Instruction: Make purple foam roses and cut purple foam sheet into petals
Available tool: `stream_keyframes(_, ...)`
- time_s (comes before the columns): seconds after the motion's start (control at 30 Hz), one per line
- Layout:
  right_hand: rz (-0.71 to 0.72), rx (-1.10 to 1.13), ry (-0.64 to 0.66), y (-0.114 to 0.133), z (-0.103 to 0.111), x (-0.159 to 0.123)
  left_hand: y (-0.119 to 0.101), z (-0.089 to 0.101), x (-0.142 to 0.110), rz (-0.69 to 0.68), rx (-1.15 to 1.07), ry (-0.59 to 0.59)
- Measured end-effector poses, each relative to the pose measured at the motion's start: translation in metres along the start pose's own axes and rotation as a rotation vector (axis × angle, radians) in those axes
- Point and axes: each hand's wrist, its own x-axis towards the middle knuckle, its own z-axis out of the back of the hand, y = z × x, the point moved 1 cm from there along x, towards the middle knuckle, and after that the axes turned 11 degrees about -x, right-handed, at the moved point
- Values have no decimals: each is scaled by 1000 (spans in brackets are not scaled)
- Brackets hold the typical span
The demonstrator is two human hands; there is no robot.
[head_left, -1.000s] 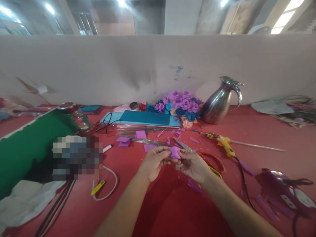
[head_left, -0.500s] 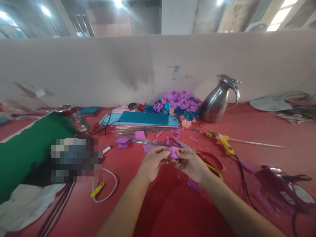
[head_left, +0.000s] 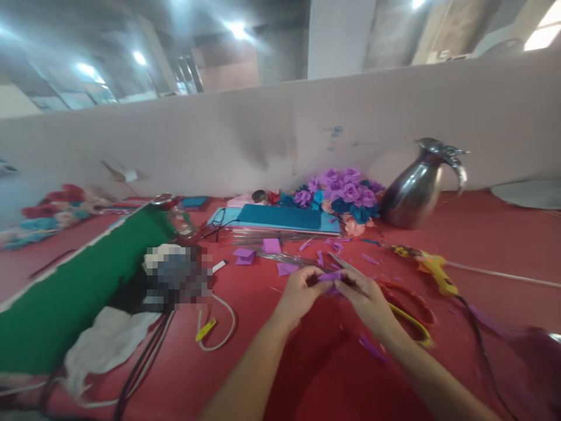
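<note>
Pinching a small purple paper piece between them, the left hand and right hand meet above the middle of the smooth red table, its near edge out of view. Flat purple squares and thin wires lie beyond, before ruffled paper flowers and a shiny, round-bellied metal pitcher toward the far edge; a clear jar, contents unclear, stands farther left.

Both hands, left and right, pinch a purple piece; scissors lie beside the right one.
</note>
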Motion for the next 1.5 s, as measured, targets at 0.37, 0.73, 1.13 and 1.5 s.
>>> stream_keyframes(0.37,123,-247,-67,-15,1,1,3,6,0,-245,343,-17)
stream_keyframes(0.73,112,-328,116,-10,-13,-6,-17,33,-9,-7,425,-150)
stream_keyframes(1.13,473,-944,213,46,-90,36,-9,105,-119,-29,138,-620)
stream_keyframes(1.5,463,-910,112,50,-181,91,-45,130,-138,-127,7,-795)
